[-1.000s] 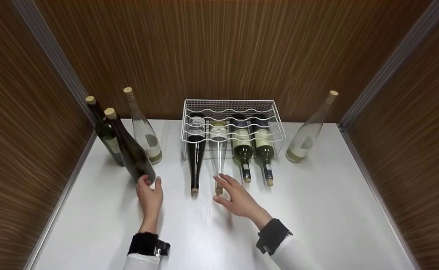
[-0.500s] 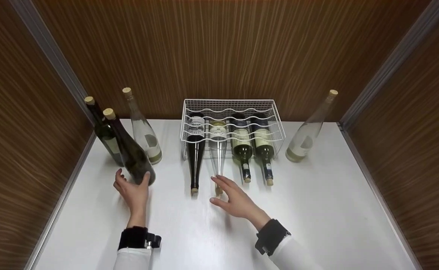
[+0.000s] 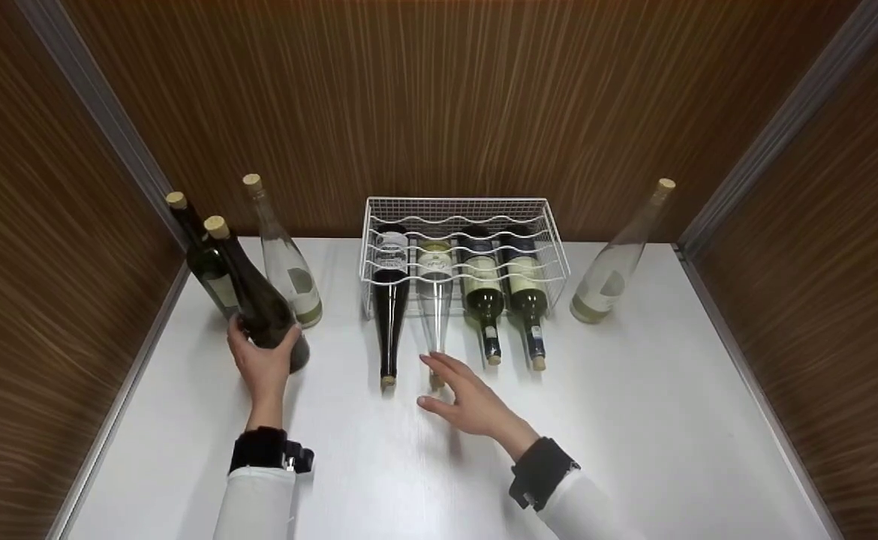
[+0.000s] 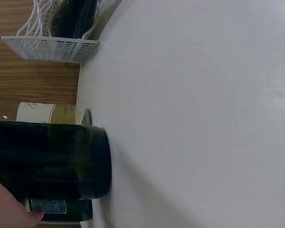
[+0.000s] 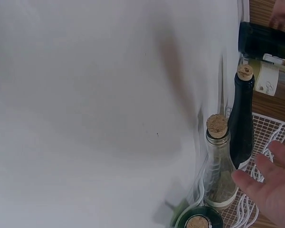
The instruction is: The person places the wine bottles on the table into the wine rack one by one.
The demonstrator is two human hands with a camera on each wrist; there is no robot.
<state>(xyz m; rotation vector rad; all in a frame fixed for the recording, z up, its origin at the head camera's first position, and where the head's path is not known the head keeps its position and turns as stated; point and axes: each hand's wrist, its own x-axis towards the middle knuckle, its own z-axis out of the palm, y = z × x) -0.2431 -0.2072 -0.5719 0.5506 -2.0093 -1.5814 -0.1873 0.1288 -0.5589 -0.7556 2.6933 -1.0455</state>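
Observation:
My left hand (image 3: 260, 366) wraps around the lower body of a dark wine bottle (image 3: 255, 296) standing upright at the left, thumb on its right side and fingers on its left. In the left wrist view that bottle (image 4: 47, 159) stands on the white tabletop, with part of the hand (image 4: 9, 209) beside it. My right hand (image 3: 473, 397) holds nothing, its fingers spread over the corked neck of a clear bottle (image 3: 437, 307) lying in the white wire rack (image 3: 465, 201). The right wrist view has the palm (image 5: 275, 190) near that clear bottle's neck (image 5: 219, 161).
Behind the gripped bottle stand another dark bottle (image 3: 210, 259) and a clear bottle (image 3: 289, 274). The rack also bears a dark bottle (image 3: 391, 315) and two green ones (image 3: 484, 296). A clear bottle (image 3: 611, 274) stands at right. Wood-grain walls (image 3: 454, 97) enclose the tabletop (image 3: 379, 465).
My left hand has shifted left and forward, from the base of the dark bottle to a hold around its lower body. The right hand has barely moved; the bottles stay put.

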